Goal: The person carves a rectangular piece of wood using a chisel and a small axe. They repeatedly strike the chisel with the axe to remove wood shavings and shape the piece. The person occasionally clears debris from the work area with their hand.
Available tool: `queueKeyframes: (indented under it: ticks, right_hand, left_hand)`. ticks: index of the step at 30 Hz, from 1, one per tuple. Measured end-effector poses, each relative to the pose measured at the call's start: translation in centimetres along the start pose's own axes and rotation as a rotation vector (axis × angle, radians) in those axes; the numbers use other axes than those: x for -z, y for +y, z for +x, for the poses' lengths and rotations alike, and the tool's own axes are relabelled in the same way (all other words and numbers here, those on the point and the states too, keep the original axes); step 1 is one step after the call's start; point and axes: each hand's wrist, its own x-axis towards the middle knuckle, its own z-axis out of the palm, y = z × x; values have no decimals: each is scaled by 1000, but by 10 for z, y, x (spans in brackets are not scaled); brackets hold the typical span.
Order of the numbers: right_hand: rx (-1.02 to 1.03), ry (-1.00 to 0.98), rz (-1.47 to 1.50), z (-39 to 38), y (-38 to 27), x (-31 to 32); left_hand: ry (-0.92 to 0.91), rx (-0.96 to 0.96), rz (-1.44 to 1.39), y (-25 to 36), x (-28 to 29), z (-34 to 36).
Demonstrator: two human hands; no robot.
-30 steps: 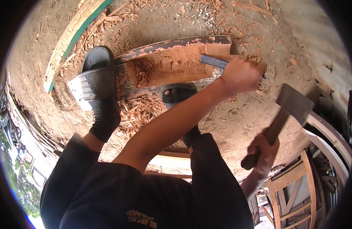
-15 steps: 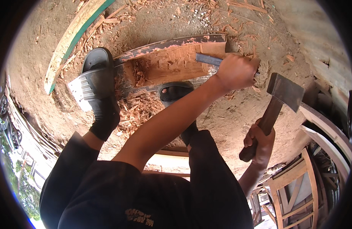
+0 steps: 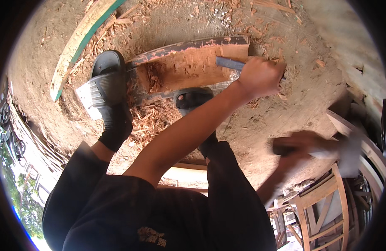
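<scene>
My left hand (image 3: 263, 77) is closed around a chisel (image 3: 229, 63). The chisel's flat blade lies over the right end of the hollow cut into a curved wooden beam (image 3: 193, 69). Dark, flaking paint covers the beam's edges, and bare reddish wood shows inside the hollow. Loose chips (image 3: 154, 79) gather at its left end. Low on the right, my right hand (image 3: 306, 144) grips the handle of a hammer (image 3: 282, 146). Motion smears the hand and the hammer, and the blocky head points right. My sandalled feet (image 3: 107, 81) are set against the beam's near side and left end.
Wood chips (image 3: 151, 121) litter the dirt floor. A curved plank with a green edge (image 3: 82, 46) lies at the far left. Wooden chair frames (image 3: 320, 201) and curved boards (image 3: 352, 134) stand along the right, below a pale wall (image 3: 343, 42).
My right hand has swung the hammer down and to the right, its head now pointing away from the chisel. My left hand and the chisel have barely moved.
</scene>
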Motion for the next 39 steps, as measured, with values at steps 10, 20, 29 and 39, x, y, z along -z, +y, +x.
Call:
queueKeyframes:
  ticks: [10, 20, 29, 39]
  right_hand:
    - [-876, -28, 309, -22, 45, -10]
    - [-1183, -63, 255, -74, 85, -21]
    - [-1142, -170, 233, -68, 76, -31]
    - [-1182, -174, 287, -73, 70, -35]
  left_hand:
    - [-7, 80, -86, 12, 17, 3]
    - [-365, -286, -77, 10, 7, 18]
    - [94, -267, -180, 12, 14, 24]
    - [553, -312, -296, -2, 30, 10]
